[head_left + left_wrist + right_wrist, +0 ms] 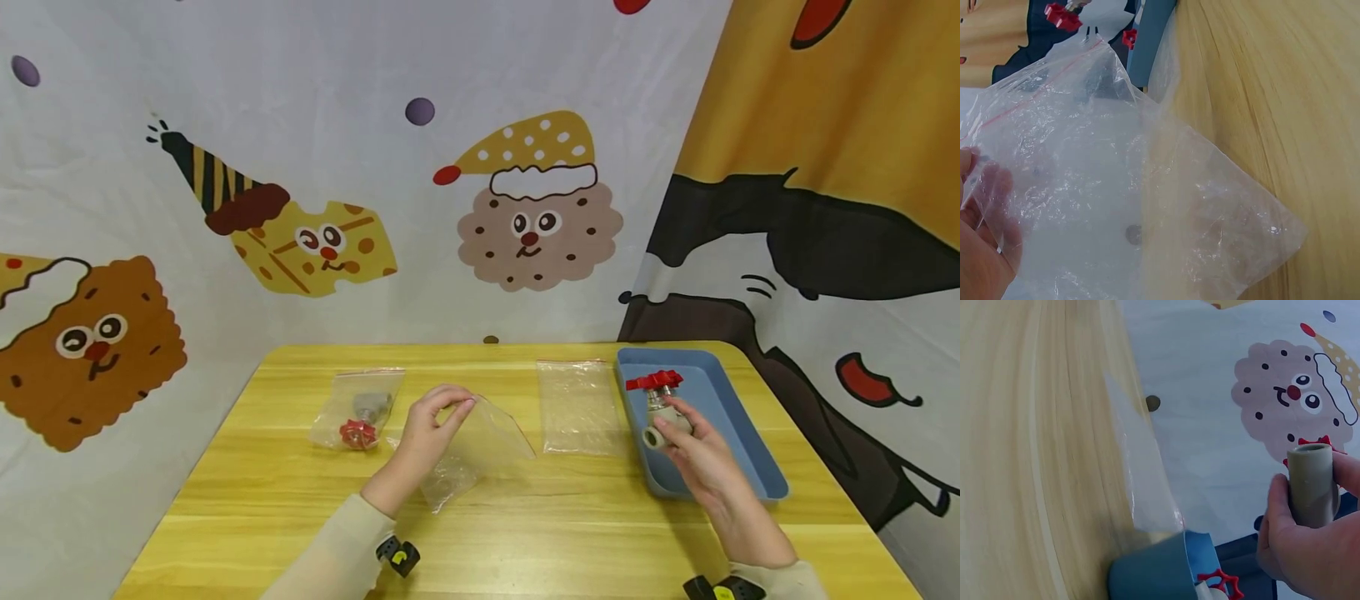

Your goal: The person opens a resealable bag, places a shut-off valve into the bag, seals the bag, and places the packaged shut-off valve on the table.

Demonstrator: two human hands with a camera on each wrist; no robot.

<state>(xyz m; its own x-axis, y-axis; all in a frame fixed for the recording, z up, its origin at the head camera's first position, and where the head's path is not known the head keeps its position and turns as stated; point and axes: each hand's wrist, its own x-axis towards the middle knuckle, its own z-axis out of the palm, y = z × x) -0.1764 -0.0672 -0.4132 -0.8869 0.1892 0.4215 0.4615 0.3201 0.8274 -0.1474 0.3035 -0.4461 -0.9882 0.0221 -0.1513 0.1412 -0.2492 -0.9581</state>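
Observation:
My left hand (431,437) pinches the top edge of a clear zip bag (495,433), which hangs open-looking and crumpled down to the table. In the left wrist view, the bag (1085,162) looks empty, with a red seal line along its top. Above the blue tray (750,433), my right hand (705,458) grips a grey pipe valve with a red handwheel (660,380). The right wrist view shows the valve's round pipe end (1311,487) between thumb and fingers. Another red handwheel (1225,584) shows inside the tray there.
At the left of the table lies a clear zip bag (330,421) holding a grey valve with a red handwheel (358,434). A flat clear bag (576,408) lies left of the tray. A printed curtain (420,292) hangs behind the wooden table (540,542).

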